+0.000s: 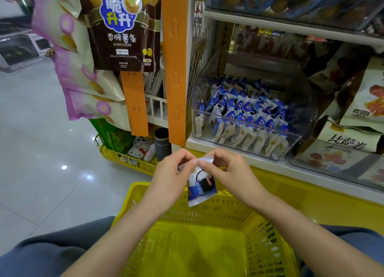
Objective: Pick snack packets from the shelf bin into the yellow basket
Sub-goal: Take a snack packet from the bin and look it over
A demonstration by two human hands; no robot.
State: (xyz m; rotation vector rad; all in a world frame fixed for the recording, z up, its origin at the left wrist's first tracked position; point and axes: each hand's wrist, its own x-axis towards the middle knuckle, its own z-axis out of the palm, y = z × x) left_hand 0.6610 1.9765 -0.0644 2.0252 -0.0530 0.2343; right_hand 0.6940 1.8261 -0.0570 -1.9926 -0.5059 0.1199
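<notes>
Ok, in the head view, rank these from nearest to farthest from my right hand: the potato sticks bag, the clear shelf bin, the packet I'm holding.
1. snack packet: pinched in the right hand itself, above the yellow basket.
2. clear shelf bin: on the shelf beyond the hand, slightly right.
3. potato sticks bag: hanging high up on the left.

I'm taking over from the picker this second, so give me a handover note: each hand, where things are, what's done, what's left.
The left hand pinches the top edge of one snack packet.
The right hand pinches the same edge.
The snack packet hangs over the yellow basket, not in it. The shelf bin holds many more packets.
Done: one packet is out of the bin; the basket's visible floor shows none.
Left: drop this one in, then pick more.
</notes>
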